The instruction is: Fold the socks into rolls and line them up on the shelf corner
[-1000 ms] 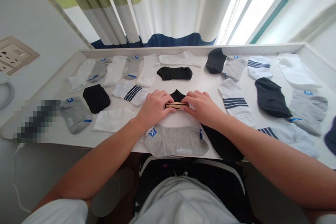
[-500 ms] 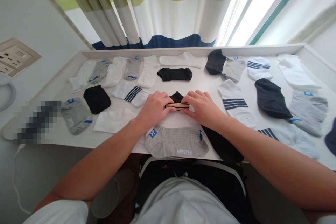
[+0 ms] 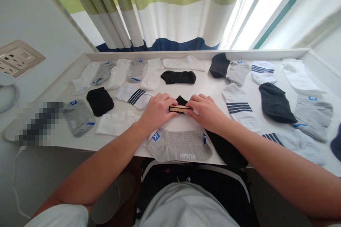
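Observation:
Over the middle of the table, a black sock (image 3: 181,99) is pinched between my two hands, a beige band showing along its near edge. My left hand (image 3: 159,109) grips the left end of that edge, thumb toward me and fingers curled over. On the right end, my right hand (image 3: 205,108) closes in the same way. Much of the sock is covered by my fingers. Just below my hands lies a grey sock (image 3: 181,145) with blue marks and white lettering. Another black sock (image 3: 226,145) lies partly under my right forearm.
Flat socks cover much of the white table (image 3: 149,54): a black sock (image 3: 178,77) behind my hands, a striped white sock (image 3: 238,104) at right, a white sock (image 3: 117,122) at left. A raised rim runs along the back, below a curtain (image 3: 181,17). A pixelated patch covers the left end.
The view has shifted slightly, so everything sits a little lower. Both hands keep their pinch on the black sock, and its beige band shows a bit more broadly.

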Demonstrator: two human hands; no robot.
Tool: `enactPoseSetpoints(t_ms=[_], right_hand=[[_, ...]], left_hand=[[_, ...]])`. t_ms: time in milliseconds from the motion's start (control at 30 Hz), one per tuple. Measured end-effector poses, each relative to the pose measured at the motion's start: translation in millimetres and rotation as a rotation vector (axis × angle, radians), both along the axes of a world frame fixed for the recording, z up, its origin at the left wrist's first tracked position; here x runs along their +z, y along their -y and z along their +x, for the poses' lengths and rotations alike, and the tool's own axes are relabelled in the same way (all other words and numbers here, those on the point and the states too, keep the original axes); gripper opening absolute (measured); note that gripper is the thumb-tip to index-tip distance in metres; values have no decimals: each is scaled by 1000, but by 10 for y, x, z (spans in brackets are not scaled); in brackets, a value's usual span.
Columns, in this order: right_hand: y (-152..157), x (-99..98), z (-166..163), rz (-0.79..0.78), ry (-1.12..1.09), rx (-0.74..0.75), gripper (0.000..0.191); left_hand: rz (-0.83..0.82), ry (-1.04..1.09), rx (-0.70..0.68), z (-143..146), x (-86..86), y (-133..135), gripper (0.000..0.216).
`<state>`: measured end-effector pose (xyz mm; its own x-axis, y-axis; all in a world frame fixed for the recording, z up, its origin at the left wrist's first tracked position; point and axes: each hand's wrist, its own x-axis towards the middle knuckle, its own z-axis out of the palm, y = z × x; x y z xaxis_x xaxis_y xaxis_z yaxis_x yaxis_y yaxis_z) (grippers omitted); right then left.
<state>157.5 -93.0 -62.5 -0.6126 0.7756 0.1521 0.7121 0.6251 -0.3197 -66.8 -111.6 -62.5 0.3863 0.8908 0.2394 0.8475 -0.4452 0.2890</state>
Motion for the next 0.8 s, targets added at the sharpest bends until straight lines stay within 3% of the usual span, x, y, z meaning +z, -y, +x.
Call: enactPoseSetpoints(t_ms=[233, 367, 533, 800], right_hand=[[15, -21, -4, 39, 6, -18, 18], [22, -45, 3, 62, -14, -21, 26], [18, -13, 3, 50, 6, -27, 14], [-12, -4, 0, 22, 20, -27, 15]], left_hand=[[-40, 2, 0, -2, -16, -27, 16], [-48, 3, 1, -2, -24, -39, 15], [-59, -18, 2, 8, -27, -39, 13], [7, 32, 15, -5, -12, -1, 30]])
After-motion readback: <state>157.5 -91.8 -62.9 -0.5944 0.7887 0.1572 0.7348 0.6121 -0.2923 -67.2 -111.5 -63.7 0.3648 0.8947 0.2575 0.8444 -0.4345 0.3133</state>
